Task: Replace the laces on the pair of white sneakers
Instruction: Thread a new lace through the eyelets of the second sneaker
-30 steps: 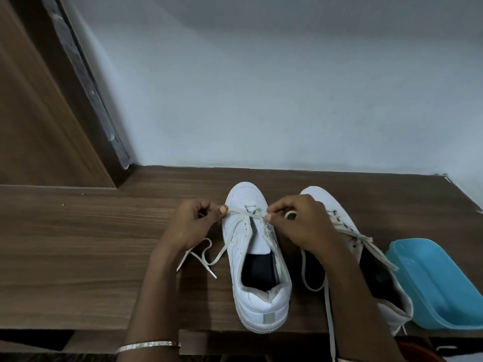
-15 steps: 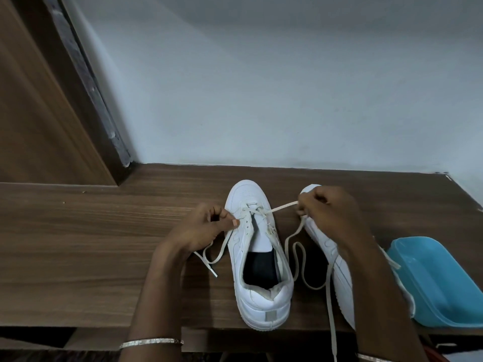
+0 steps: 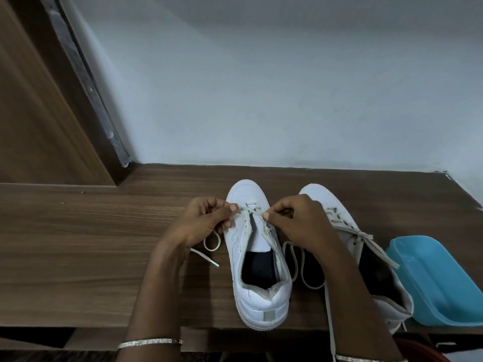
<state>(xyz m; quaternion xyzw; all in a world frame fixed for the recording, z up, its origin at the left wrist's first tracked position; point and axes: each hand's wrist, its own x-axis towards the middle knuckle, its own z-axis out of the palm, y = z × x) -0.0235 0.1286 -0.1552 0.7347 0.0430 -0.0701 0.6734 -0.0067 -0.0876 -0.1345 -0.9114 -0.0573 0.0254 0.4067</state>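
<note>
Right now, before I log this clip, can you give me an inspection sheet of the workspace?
Surface: wooden table, dark grain.
Job's things: two white sneakers side by side, toes toward the wall. The centre sneaker is laced only near the toe, and its lace trails loose onto the table on both sides. The second sneaker, at right, is laced further, with its ends loose.
Clutter: blue tub at the table's right edge, beside the second sneaker.
Hands: left hand pinches the lace at the centre sneaker's left side; right hand pinches it at the right side.
Cables: nothing seen.
Surroundings: pale wall behind; wooden panel at left.
</note>
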